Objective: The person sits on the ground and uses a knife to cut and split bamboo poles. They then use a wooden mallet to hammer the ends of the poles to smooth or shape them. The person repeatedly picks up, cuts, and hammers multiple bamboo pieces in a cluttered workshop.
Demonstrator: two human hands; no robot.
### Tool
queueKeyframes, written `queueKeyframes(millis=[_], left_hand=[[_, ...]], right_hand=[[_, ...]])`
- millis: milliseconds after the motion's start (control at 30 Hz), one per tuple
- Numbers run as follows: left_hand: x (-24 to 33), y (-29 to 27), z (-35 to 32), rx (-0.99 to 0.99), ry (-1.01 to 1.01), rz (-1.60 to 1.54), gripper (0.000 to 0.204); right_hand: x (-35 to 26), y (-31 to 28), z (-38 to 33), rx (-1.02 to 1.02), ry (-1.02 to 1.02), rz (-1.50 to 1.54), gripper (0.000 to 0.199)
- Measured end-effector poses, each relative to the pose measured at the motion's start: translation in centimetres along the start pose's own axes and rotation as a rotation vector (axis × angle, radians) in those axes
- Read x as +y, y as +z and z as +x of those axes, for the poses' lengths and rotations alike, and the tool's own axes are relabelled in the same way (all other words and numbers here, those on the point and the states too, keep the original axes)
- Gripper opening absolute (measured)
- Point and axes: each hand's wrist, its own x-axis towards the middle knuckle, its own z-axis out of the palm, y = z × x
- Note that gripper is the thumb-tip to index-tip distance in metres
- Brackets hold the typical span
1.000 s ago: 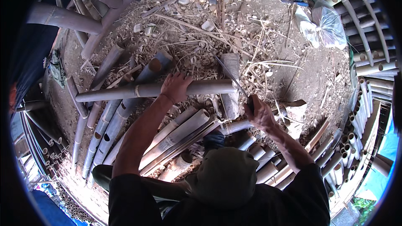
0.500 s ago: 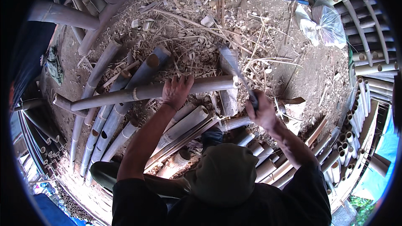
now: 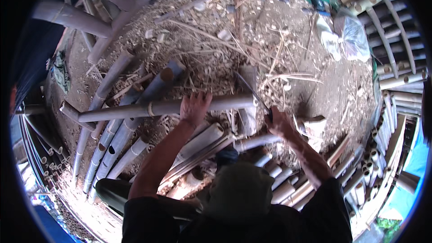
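A long bamboo pole (image 3: 166, 108) lies across in front of me, its cut right end over a wooden block (image 3: 247, 122). From above, my left hand (image 3: 196, 107) is closed around the pole, right of its middle. My right hand (image 3: 278, 123) grips the dark handle of a long-bladed knife (image 3: 252, 91). The blade points up and left past the pole's right end and shows as a thin dark line. Whether it touches the pole, I cannot tell. The pole's left end rests by a short bamboo crosspiece (image 3: 76, 113).
Several bamboo poles (image 3: 121, 141) lean at the left, and cut bamboo pieces (image 3: 200, 141) lie close below my hands. Shavings (image 3: 216, 54) cover the ground ahead. A clear plastic bag (image 3: 348, 40) sits at the far right, near stacked bamboo (image 3: 391, 47).
The knife has turned from showing its broad side to nearly edge-on, and my right hand has tilted with it. My left hand keeps its hold on the pole. The whole view has shifted slightly.
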Motion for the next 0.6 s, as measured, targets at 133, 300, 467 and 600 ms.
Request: queueKeyframes(millis=[133, 300, 467, 600], left_hand=[[-0.5, -2.6, -1.4, -0.3, 0.019, -0.192, 0.059], [-2.5, -5.5, 1.0, -0.533, 0.075, -0.183, 0.057], [-3.5, -2.9, 0.8, -0.612, 0.051, -0.309, 0.056], [-2.8, -3.2, 1.4, -0.726, 0.019, -0.281, 0.052]], right_hand=[[-0.9, 1.2, -0.9, 0.046, -0.039, 0.003, 0.019], [-2.5, 0.6, -1.7, 0.191, -0.148, -0.024, 0.017], [-3.1, 0.1, -2.1, 0.114, -0.123, -0.035, 0.018], [-6.2, -2.8, -1.8, 0.044, -0.062, 0.12, 0.018]])
